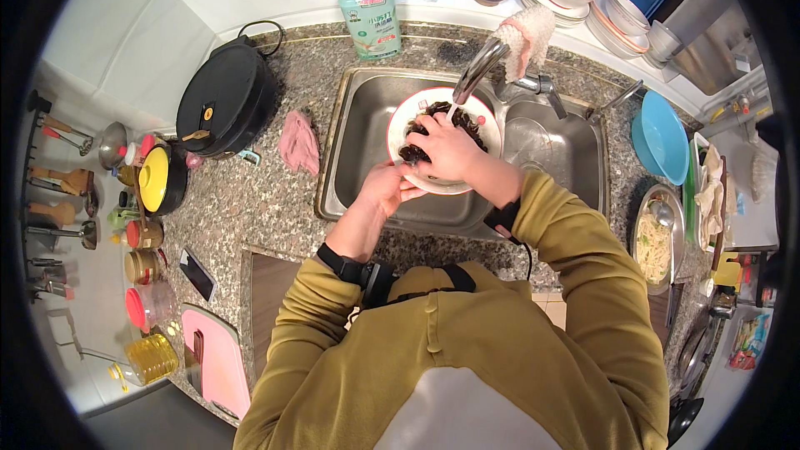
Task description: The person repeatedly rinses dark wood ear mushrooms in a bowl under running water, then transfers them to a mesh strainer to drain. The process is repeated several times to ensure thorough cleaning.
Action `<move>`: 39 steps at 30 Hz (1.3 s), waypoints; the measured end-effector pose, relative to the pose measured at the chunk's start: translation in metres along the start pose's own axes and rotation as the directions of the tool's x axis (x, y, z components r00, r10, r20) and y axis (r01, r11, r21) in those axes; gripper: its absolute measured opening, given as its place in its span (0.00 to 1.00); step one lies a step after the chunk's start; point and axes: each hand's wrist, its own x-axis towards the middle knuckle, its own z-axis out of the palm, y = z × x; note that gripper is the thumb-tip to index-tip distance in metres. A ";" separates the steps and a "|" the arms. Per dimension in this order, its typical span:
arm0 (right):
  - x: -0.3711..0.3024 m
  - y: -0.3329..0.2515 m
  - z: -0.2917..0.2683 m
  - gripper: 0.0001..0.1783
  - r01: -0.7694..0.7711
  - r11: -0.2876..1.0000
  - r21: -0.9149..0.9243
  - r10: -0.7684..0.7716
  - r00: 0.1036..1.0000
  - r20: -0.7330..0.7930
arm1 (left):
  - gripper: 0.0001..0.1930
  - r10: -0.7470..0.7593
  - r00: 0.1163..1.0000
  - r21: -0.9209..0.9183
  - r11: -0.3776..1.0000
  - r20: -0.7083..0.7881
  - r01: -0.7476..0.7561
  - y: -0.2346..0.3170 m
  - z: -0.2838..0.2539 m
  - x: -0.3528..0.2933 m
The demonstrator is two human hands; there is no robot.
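Observation:
A white bowl with a red rim point(398, 117) is over the left basin of the steel sink point(332, 171). Dark, crinkled pieces that look like wood ear mushrooms point(414, 152) lie in it. My left hand point(387, 189) grips the bowl's near left edge, thumb at the rim. Reaching into the bowl, my right hand point(442, 148) has its fingers bent over the dark pieces; its fingertips are partly hidden among them. Just above, the metal tap point(481, 69) lets a thin stream of water fall into the bowl.
A pink cloth point(298, 143) and a black round appliance point(227, 98) are left of the sink. Behind it stands a green soap bottle point(371, 21). To the right are a blue basin point(661, 137) and a metal dish of pale shreds point(654, 242). A phone point(197, 273) lies near left.

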 end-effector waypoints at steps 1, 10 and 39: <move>0.007 0.003 0.000 0.29 0.034 0.998 -0.045 -0.033 0.999 0.020 | 0.17 -0.011 1.000 -0.008 1.000 -0.018 0.011 0.000 0.001 0.000; -0.020 0.041 -0.019 0.37 0.110 0.972 -0.207 -0.140 0.981 -0.136 | 0.14 0.047 0.995 0.102 0.994 -0.086 -0.038 0.008 -0.011 0.012; -0.013 -0.010 0.012 0.36 -0.080 0.974 0.212 0.068 0.996 0.061 | 0.15 -0.019 1.000 0.225 0.974 -0.014 0.021 0.001 0.006 0.045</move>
